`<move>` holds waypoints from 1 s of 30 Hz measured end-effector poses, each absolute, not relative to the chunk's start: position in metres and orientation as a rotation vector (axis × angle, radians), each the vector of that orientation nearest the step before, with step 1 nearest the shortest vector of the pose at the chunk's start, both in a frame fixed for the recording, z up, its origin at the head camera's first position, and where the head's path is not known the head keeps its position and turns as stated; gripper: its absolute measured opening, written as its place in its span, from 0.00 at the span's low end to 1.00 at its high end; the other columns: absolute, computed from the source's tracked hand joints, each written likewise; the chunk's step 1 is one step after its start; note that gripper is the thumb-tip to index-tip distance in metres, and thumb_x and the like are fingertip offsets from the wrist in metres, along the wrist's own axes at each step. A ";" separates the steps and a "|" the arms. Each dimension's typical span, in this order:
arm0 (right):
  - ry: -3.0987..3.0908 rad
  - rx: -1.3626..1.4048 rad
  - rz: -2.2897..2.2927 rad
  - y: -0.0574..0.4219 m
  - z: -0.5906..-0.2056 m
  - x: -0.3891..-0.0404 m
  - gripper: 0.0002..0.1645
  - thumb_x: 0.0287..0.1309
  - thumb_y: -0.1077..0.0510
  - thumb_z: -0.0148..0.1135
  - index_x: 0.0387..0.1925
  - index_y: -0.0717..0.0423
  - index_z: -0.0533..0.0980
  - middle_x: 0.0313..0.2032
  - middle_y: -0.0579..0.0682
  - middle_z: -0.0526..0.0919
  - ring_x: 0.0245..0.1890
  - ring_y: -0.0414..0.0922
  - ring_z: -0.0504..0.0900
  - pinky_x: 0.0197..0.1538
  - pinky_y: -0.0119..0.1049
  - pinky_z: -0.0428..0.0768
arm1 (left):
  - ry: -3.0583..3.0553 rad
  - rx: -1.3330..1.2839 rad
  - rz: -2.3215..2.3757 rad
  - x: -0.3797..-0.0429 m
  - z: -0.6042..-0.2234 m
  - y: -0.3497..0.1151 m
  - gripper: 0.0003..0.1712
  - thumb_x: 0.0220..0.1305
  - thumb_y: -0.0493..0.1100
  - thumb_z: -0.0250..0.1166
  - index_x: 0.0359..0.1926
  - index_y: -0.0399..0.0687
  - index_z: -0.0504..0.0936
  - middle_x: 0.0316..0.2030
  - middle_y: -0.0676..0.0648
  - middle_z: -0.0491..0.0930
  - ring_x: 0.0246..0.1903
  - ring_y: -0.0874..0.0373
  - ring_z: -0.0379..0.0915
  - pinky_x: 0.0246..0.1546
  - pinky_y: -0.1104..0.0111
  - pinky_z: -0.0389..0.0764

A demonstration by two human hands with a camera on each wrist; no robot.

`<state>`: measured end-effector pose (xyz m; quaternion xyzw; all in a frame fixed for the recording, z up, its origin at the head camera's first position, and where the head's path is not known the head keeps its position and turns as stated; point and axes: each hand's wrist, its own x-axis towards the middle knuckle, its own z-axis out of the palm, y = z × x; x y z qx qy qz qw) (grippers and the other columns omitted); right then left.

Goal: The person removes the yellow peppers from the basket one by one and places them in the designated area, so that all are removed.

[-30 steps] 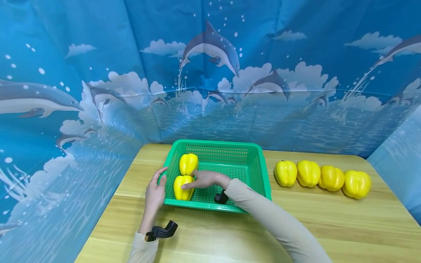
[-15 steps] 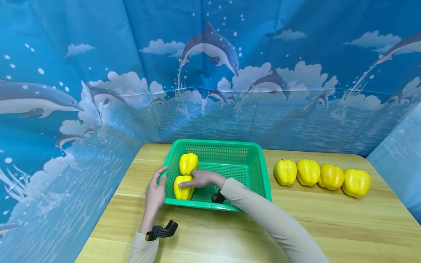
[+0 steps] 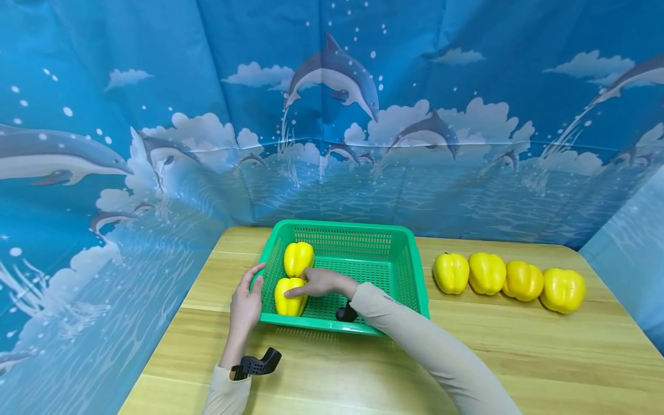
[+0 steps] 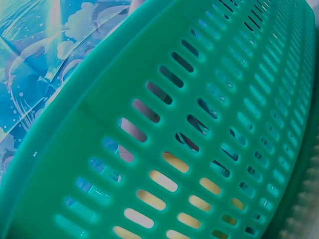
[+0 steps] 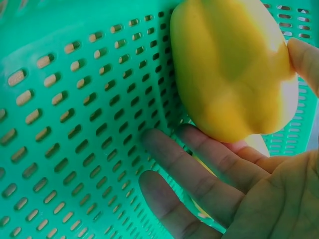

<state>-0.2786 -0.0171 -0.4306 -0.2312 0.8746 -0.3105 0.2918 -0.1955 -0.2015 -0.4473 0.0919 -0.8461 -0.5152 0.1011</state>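
Two yellow bell peppers lie one behind the other along the left side of a green perforated basket (image 3: 349,226). My right hand (image 3: 324,282) reaches into the basket and grips the nearer bell pepper (image 3: 287,304). In the right wrist view, the thumb (image 5: 305,60) presses one side of this pepper (image 5: 234,69), while the other fingers spread beneath its lower end. Just behind it sits the second pepper (image 3: 298,258), close to my right fingertips. Outside the basket, my left hand (image 3: 245,304) touches the left rim with extended fingers. The left wrist view mostly shows the slotted basket wall (image 4: 114,94).
Several more yellow bell peppers (image 3: 486,274) stand in a row on the wooden table (image 3: 482,334), right of the basket. A blue dolphin-print curtain (image 3: 332,178) hangs directly behind the table. A black wrist camera (image 3: 259,362) projects from my left wrist.
My right hand and forearm have shifted very slightly left. The left hand, basket and peppers look unmoved.
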 end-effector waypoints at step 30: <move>2.197 -0.624 -1.059 -0.004 -0.424 -0.281 0.33 0.55 0.36 0.62 0.47 0.58 0.71 0.38 0.49 0.78 0.41 0.55 0.78 0.45 0.48 0.77 | -2.481 0.276 -1.539 -0.196 -0.447 -0.201 0.20 0.75 0.46 0.45 0.64 0.58 0.70 0.16 0.49 0.60 0.08 0.61 0.50 0.09 0.71 0.56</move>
